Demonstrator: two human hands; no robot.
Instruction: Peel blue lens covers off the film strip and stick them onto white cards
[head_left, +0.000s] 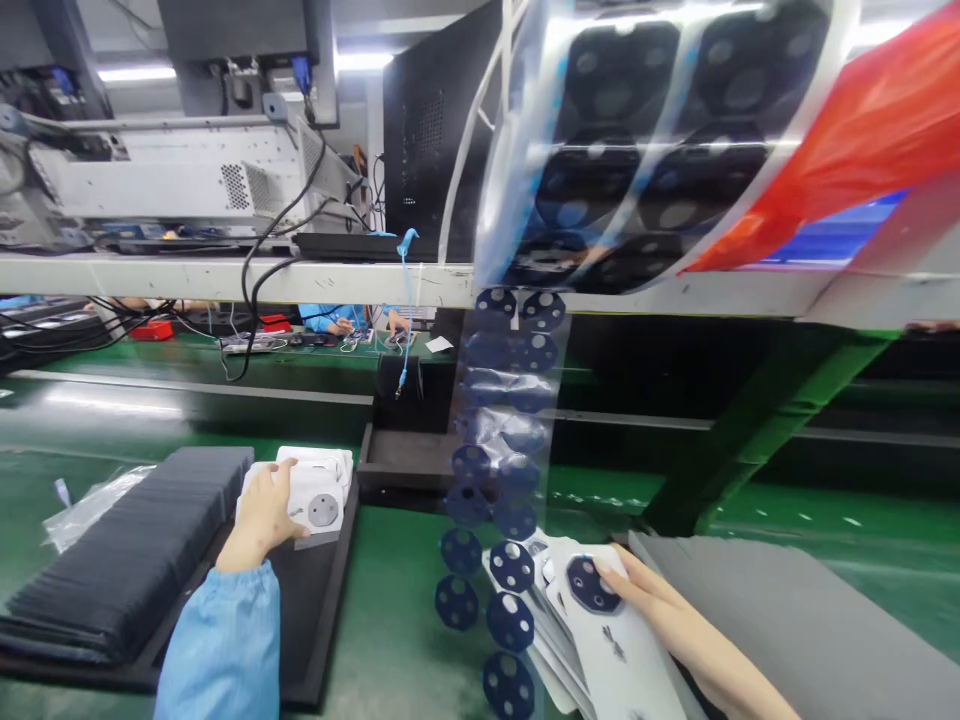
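My left hand (262,510), in a blue sleeve, is at a white phone back cover (306,490) with a round grey camera patch. Its thumb and fingers are apart, curved about the cover's edges, on a black tray (300,610). In my right hand (637,590) is another white back cover (622,650), and a fingertip touches its dark eight-sided camera patch (592,584). Beneath and beside that cover lie more white covers (551,635), fanned out. Between my hands hangs a clear strip of dark round stickers with holes (510,620), partly overlapping the covers.
A row of dark grey sheets (142,550) lies left, beside a clear plastic bag (97,505). Grey sheets (795,620) lie right. Overhead, a shelf (337,280) carries a sticker roll (645,140) and red plastic (847,150). A blue cord (406,310) dangles. Another person's hands (394,322) work beyond.
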